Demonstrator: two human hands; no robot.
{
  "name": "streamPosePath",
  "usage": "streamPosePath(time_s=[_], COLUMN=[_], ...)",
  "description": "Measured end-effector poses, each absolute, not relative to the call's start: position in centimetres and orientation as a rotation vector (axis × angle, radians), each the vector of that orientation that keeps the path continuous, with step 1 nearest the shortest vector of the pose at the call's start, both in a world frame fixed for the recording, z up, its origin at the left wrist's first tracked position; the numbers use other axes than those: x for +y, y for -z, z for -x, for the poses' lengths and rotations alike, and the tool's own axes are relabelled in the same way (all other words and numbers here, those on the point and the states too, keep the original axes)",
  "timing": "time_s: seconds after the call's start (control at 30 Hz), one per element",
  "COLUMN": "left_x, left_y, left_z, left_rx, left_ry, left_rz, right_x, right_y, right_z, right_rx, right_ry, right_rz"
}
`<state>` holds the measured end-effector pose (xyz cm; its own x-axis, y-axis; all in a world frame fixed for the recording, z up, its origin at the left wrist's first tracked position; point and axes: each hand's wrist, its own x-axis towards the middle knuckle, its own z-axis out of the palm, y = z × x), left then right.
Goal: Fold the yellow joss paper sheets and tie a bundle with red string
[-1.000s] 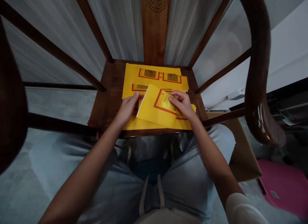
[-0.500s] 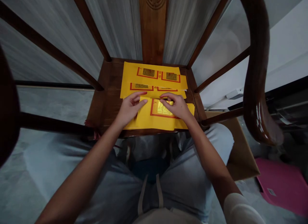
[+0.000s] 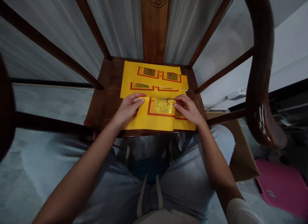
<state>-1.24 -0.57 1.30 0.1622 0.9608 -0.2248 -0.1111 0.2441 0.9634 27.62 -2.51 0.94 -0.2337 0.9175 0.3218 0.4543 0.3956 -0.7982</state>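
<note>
A folded sheet of yellow paper (image 3: pixel 156 121) with a red border and a gold print lies near the front of the wooden seat, on top of other yellow sheets. My left hand (image 3: pixel 130 107) pinches its upper left corner between thumb and fingers. At its upper right corner, my right hand (image 3: pixel 187 109) grips the edge, thumb in front and fingers behind. Beyond both hands lie more yellow sheets (image 3: pixel 131 70) with red frames and dull gold squares, overlapping each other.
The wooden chair seat (image 3: pixel 96 105) has slatted sides and a curved armrest (image 3: pixel 261 89) at the right. A cardboard box (image 3: pixel 243 153) stands on the floor by my right knee, with a pink plastic item (image 3: pixel 284 185) beside it.
My right hand has slid right, from over the gold print to the folded paper's right corner, uncovering the print. My left hand has stayed at the left corner.
</note>
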Motion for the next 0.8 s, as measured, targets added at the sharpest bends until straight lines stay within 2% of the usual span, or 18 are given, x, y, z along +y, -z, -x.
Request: streamPosePath(time_s=[0.23, 0.33, 0.8], left_x=[-0.1, 0.0, 0.0], left_y=[-0.7, -0.7, -1.7], left_z=[1.8, 2.3, 3.3], left_rx=[1.367, 1.415, 1.345], left_ry=[-1.107, -1.074, -1.054], left_rz=[-1.347, -1.292, -1.363], right_x=[-2.3, -2.5, -2.4], right_y=[-0.8, -0.9, -0.2], right_z=[-27.5, -27.6, -27.9], right_rx=[-1.863, -1.809, -1.563], right_ry=[-0.886, -0.961, -1.108], right_rz=[1.227, 1.264, 1.212])
